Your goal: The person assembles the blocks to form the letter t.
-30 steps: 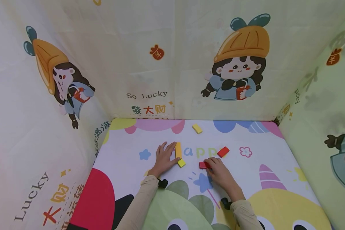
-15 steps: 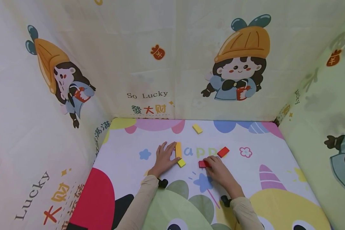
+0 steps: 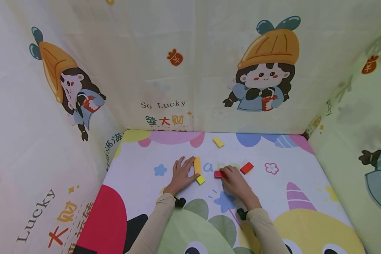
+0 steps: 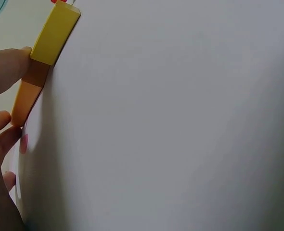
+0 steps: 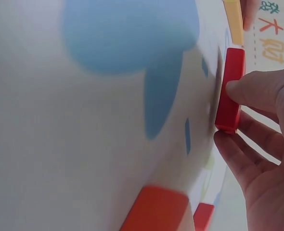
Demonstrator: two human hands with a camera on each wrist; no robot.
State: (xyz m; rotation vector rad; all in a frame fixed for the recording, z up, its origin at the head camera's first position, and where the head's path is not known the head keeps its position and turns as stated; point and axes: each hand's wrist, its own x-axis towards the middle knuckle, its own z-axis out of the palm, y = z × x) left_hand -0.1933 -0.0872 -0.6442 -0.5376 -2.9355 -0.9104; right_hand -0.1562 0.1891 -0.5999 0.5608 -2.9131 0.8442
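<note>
On the table, my left hand [image 3: 181, 176] holds an orange block [image 3: 197, 165] lengthwise, thumb at its near end and fingertips at its far end. A yellow block [image 4: 57, 32] meets the orange one end to end, beside the thumb. My right hand [image 3: 236, 181] pinches a red block [image 5: 230, 89] between thumb and fingers, low over the printed tabletop. In the head view this red block lies crosswise, a short gap to the right of the orange and yellow blocks; its right end is hidden by my fingers.
Another red block [image 3: 247, 168] lies right of my right hand. A yellow block [image 3: 218, 142] rests near the back edge. An orange-red block [image 5: 154, 211] shows low in the right wrist view. Printed cloth walls [image 3: 206, 77] enclose the table's back and sides.
My right hand has slid the red block left and slightly away from me, nearer to the orange block. The left hand and its blocks stay in place.
</note>
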